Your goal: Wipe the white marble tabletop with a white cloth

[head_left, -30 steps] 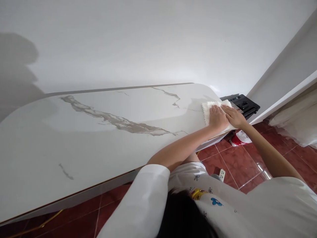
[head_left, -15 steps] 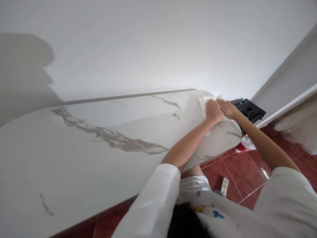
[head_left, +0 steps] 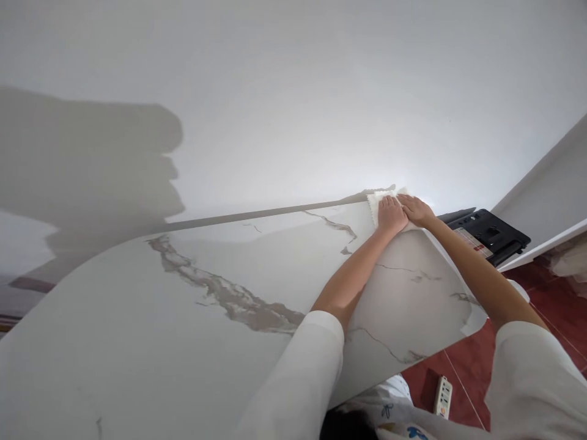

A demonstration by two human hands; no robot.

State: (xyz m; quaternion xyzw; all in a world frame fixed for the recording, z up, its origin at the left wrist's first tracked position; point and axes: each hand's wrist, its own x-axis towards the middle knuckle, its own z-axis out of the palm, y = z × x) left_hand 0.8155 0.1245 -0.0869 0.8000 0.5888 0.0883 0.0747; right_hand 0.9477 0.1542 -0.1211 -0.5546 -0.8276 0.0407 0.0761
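Note:
A white cloth [head_left: 376, 200] lies at the far right corner of a white marble-patterned table [head_left: 183, 318], close to the wall. My left hand [head_left: 391, 215] rests flat on the cloth with fingers pressed down and together. My right hand [head_left: 415, 209] lies flat beside it, touching the cloth's right part. Both arms reach across the tabletop in white short sleeves. Most of the cloth is hidden under the hands.
A plain white wall [head_left: 293, 91] rises right behind the table. A black device [head_left: 490, 235] sits beyond the table's right end. Red floor tiles [head_left: 463, 379] show at lower right with a white power strip [head_left: 443, 397] on them.
Both hands slid the cloth away from the near right edge to the table's far corner by the wall. The view leaned further over the table.

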